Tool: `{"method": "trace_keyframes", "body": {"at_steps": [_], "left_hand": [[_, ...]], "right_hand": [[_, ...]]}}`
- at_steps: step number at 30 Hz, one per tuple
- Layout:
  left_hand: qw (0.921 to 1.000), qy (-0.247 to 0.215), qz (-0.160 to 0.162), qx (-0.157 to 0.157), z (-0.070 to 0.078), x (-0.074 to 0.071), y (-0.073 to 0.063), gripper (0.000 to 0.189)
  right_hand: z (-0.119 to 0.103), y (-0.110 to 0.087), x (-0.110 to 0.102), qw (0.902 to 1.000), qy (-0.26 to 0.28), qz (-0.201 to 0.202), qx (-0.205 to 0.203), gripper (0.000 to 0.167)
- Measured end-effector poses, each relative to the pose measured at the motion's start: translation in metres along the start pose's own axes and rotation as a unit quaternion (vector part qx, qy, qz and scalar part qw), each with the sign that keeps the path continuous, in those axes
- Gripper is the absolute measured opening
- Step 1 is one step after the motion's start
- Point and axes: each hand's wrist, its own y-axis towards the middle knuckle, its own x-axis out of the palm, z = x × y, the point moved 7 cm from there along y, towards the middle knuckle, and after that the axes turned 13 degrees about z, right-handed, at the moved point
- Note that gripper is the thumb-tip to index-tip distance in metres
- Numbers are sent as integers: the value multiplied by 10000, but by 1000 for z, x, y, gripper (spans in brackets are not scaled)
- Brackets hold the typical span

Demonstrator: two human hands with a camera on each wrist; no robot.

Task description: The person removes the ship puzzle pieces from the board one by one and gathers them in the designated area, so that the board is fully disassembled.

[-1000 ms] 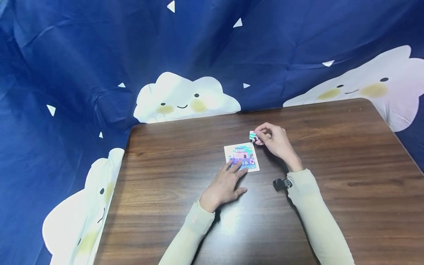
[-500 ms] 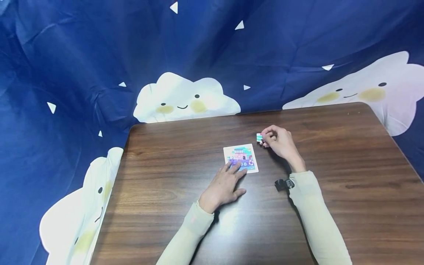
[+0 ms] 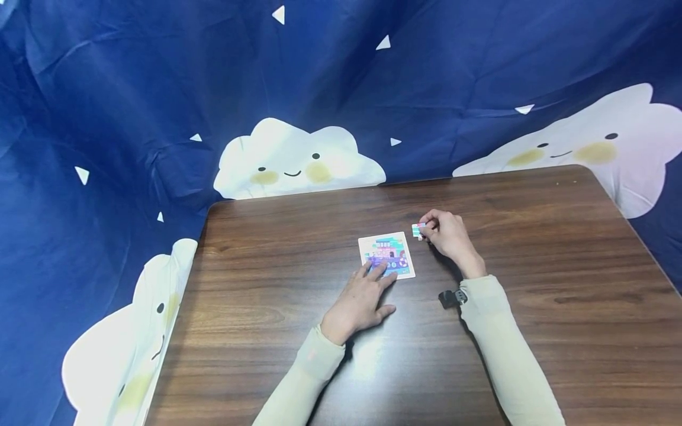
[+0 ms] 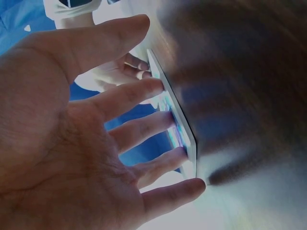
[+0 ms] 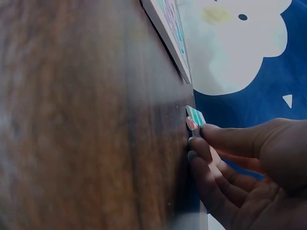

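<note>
A small square puzzle (image 3: pixel 393 251) with a white border and a purple and pink ship picture lies flat on the wooden table. My left hand (image 3: pixel 356 302) rests its fingertips on the puzzle's near edge, fingers spread and nearly straight, thumb out to the side. Just right of the puzzle's upper corner, my right hand (image 3: pixel 450 239) pinches a jigsaw piece (image 3: pixel 418 231) between thumb and fingers. In the right wrist view, the piece (image 5: pixel 195 116) shows teal and white stripes and a bit of red, held close over the table. Part of it is hidden by the fingertips.
The brown table (image 3: pixel 256 284) stretches out on both sides of the hands. Behind it hangs a blue curtain (image 3: pixel 426 77) with smiling white clouds and small triangles. A black wrist camera (image 3: pixel 452 297) sits at the right cuff.
My right hand has moved the jigsaw piece from the puzzle's upper right corner off to the right, then slightly nearer and turned a little. The left hand stays in place.
</note>
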Motion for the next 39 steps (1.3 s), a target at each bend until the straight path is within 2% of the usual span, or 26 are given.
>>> {"method": "trace_keyframes", "body": {"at_steps": [11, 19, 25, 29, 39], "left_hand": [[10000, -72, 54, -32, 0, -1, -1, 71], [10000, -24, 46, 28, 0, 1, 0, 72], [9999, 18, 109, 71, 1, 0, 0, 72], [9999, 29, 129, 73, 1, -1, 0, 72], [9998, 112, 160, 102, 0, 0, -1, 72]], "right_hand": [[-2, 1, 0, 9993, -301, 167, -163, 14], [-4, -1, -3, 9989, -271, 152, -354, 18], [-15, -1, -5, 9969, -293, 214, -700, 18], [-26, -1, -4, 9958, -118, 113, -900, 17], [-46, -9, 10, 9915, 235, -90, -1275, 13]]}}
